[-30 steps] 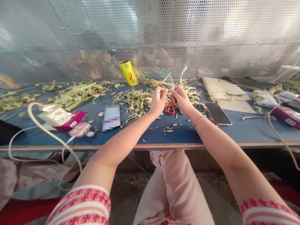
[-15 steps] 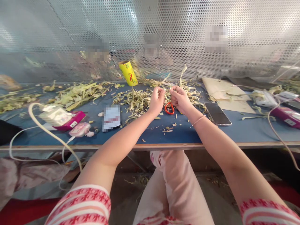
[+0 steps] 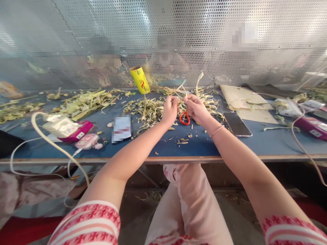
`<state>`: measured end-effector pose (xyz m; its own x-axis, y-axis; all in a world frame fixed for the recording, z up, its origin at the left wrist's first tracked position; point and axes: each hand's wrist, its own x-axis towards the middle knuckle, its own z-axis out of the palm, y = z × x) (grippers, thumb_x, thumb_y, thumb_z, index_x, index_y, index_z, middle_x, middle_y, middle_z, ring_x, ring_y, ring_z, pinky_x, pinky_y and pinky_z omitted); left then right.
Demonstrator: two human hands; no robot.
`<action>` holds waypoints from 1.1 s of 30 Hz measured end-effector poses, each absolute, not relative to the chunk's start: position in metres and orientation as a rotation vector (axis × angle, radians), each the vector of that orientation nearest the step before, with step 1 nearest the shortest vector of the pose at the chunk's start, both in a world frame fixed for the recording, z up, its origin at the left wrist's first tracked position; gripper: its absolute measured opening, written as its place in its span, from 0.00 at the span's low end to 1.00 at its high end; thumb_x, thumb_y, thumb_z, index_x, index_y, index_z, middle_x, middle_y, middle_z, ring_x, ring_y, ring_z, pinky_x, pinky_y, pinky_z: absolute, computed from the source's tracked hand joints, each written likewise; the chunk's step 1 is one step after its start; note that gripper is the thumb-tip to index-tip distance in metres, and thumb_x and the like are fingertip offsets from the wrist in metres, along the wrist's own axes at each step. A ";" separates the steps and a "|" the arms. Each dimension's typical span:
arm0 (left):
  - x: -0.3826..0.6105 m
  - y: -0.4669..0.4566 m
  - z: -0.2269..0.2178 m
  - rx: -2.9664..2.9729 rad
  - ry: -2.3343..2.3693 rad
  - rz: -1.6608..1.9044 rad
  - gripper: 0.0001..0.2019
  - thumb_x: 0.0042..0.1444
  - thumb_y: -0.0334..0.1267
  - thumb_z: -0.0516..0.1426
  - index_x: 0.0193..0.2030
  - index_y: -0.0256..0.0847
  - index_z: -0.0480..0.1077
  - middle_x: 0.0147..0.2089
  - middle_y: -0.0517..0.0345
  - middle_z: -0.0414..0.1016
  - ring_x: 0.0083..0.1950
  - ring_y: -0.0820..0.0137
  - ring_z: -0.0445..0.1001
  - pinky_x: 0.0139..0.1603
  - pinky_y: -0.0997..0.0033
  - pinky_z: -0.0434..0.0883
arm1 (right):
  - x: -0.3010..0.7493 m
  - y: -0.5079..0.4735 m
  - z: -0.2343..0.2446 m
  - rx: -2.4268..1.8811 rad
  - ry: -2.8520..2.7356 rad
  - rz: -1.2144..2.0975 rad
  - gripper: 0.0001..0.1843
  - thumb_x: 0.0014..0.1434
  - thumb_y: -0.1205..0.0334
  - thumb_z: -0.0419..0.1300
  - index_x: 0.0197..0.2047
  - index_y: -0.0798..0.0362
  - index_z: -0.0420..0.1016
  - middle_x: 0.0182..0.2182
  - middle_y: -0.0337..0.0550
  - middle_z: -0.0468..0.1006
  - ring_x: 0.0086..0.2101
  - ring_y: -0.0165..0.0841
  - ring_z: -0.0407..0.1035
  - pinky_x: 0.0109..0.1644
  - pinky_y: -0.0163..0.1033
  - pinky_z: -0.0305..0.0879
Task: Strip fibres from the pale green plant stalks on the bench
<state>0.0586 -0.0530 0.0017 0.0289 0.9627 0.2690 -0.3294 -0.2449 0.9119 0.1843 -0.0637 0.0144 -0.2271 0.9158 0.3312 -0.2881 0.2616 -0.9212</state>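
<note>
My left hand is closed in a pinch over the middle of the table; what is between its fingertips is too small to make out. Close beside it, my right hand pinches a thin pale plant strip that sticks up past the fingers. The fingertips of both hands almost meet. Below them lies a red loop handle, like that of scissors, its far part hidden by the hands and scraps. A heap of dry, curled plant strips spreads around and behind my hands.
A yellow tube stands tilted behind the heap. Right are a phone and cardboard; left are a blue-white packet, a pink device, cables and more strips. A perforated metal screen rises behind, people beyond.
My right hand has shifted slightly left, its fingertips a little lower. My left hand stays almost where it was, still pinched. The things on the table have not moved.
</note>
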 end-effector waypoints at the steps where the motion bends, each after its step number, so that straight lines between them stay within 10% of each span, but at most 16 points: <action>1: 0.059 -0.053 0.001 1.197 0.763 1.506 0.14 0.53 0.49 0.61 0.34 0.43 0.64 0.25 0.65 0.60 0.24 0.80 0.61 0.26 0.78 0.59 | 0.184 -0.063 0.014 -0.664 -1.331 1.266 0.19 0.51 0.49 0.65 0.33 0.49 0.60 0.12 0.20 0.48 0.13 0.19 0.38 0.15 0.28 0.37; 33: 0.060 -0.053 0.005 1.191 0.699 1.400 0.12 0.52 0.45 0.63 0.30 0.39 0.67 0.22 0.65 0.65 0.19 0.83 0.56 0.21 0.78 0.54 | 0.186 -0.066 0.016 -0.659 -1.342 1.283 0.17 0.57 0.49 0.62 0.32 0.50 0.59 0.12 0.22 0.49 0.13 0.19 0.40 0.15 0.29 0.37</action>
<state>0.0599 -0.0530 0.0050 0.1230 0.9552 0.2691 -0.3582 -0.2101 0.9097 0.1862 -0.0661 0.0158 -0.2335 0.9164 0.3250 -0.2839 0.2555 -0.9242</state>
